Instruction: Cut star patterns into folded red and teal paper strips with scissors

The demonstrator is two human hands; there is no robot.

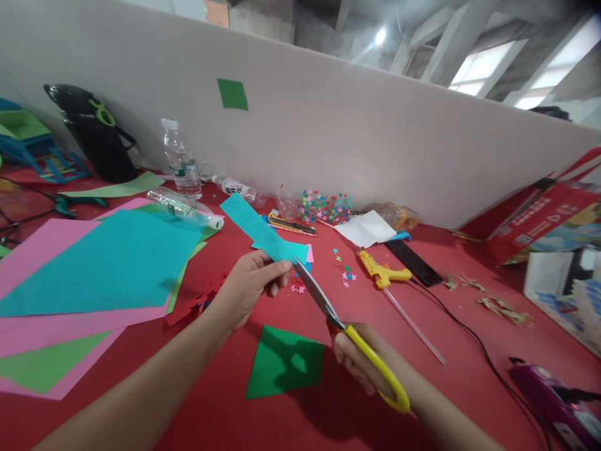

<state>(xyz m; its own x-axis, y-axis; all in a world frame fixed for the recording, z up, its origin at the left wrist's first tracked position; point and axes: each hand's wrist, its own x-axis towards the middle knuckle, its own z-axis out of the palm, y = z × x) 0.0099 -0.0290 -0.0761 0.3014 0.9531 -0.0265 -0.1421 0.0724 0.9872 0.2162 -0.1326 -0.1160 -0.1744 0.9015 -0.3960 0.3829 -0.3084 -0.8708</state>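
Observation:
Between thumb and fingers, my left hand [257,280] pinches a strip of blue paper [253,224], held above the table and slanting up to the left. My right hand [353,357] grips scissors [378,363] with yellow handles. The scissor blades point up and left, their tips at the right end of the strip, near my left thumb. Whether the tips touch the paper I cannot tell. Below both hands lies a dark green paper square [285,363] with shadows over it. More blue paper lies behind the strip, partly hidden.
Coloured sheets [103,263] lie stacked at left. Plastic bottles [181,163], a black flask [94,134] and a box cutter [291,225] stand or lie toward the white partition [300,125]. A yellow glue gun [382,270], its cord and a black phone [414,262] are at right.

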